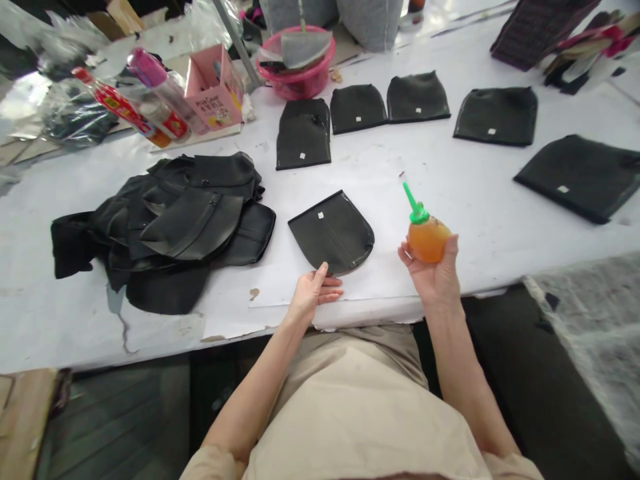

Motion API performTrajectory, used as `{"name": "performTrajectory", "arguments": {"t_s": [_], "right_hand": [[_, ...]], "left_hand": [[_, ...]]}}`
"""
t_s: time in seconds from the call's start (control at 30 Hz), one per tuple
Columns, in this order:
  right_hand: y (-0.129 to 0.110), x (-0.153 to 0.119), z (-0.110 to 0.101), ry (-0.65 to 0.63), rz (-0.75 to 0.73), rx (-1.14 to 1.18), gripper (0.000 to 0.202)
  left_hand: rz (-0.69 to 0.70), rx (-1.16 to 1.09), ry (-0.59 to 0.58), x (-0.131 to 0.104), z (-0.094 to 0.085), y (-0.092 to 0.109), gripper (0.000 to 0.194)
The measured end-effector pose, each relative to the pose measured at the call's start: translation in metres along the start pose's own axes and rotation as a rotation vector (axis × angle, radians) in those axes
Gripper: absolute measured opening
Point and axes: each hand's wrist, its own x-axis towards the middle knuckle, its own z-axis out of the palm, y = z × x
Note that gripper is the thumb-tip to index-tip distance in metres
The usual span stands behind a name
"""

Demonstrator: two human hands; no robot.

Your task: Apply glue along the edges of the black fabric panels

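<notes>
A black rounded piece (345, 233) with a small white square near its straight edge lies on the white table, its curved end toward me. My left hand (316, 291) pinches the near edge of this piece, thumb on top and fingers beneath. My right hand (436, 270) holds a round orange squeeze bottle (428, 240) just right of the piece; its green nozzle points up and away from me. A heap of similar black pieces (185, 220) lies to the left. Farther back are several flat black pieces (417, 97) with white squares, spread in a row to the right.
On the white table (380, 160), a pink basin (300, 77) stands at the back, beside a pink box (213, 90) and a red-labelled bottle (117, 103). Clear plastic bags (75, 113) lie at the far left. A dark basket (537, 33) is at the back right.
</notes>
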Motion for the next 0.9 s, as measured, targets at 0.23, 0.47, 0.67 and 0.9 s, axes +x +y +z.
{"name": "performTrajectory", "arguments": {"t_s": [0.23, 0.47, 0.67, 0.9], "right_hand": [[0.008, 0.009, 0.031, -0.180, -0.001, 0.006, 0.046], [0.029, 0.026, 0.072, -0.221, 0.198, -0.159, 0.054], [0.043, 0.028, 0.071, -0.161, 0.242, -0.214, 0.055], [0.044, 0.028, 0.065, -0.156, 0.247, -0.185, 0.051]], "left_hand": [[-0.009, -0.073, 0.012, 0.005, 0.011, 0.004, 0.016], [0.011, -0.209, 0.003, 0.006, 0.013, 0.002, 0.012], [0.073, -0.499, -0.070, 0.011, 0.014, -0.005, 0.010], [0.017, -0.730, -0.219, 0.015, 0.011, -0.015, 0.007]]}}
